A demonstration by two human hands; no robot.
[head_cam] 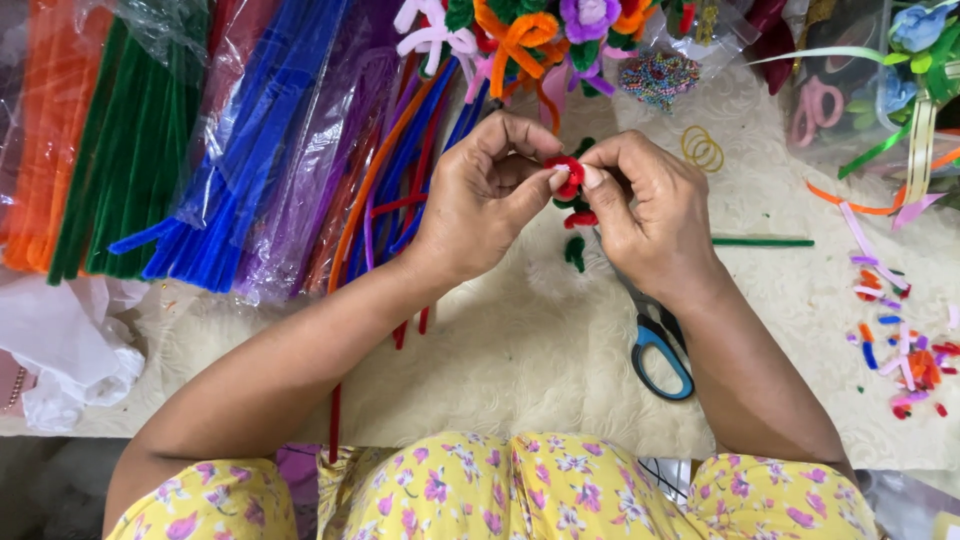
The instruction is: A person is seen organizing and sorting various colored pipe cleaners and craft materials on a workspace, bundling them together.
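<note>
Red pipe-cleaner flower (568, 176): we pinch it, left hand (482, 195) and right hand (650, 205), both grips pressed on coil, steadying curl; green stem (575, 250) dangles free over counter (500, 360).

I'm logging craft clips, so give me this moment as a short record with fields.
left hand: pinches red pipe-cleaner flower
right hand: pinches the same red pipe-cleaner flower
stem: green and red twists hang below
scissors: blue handles, partly under right wrist
left side: bagged pipe cleaners
right edge: cut scraps
surface: cream fuzzy mat

Left hand (480, 195) and right hand (650, 205) pinch fingertip to fingertip.
</note>
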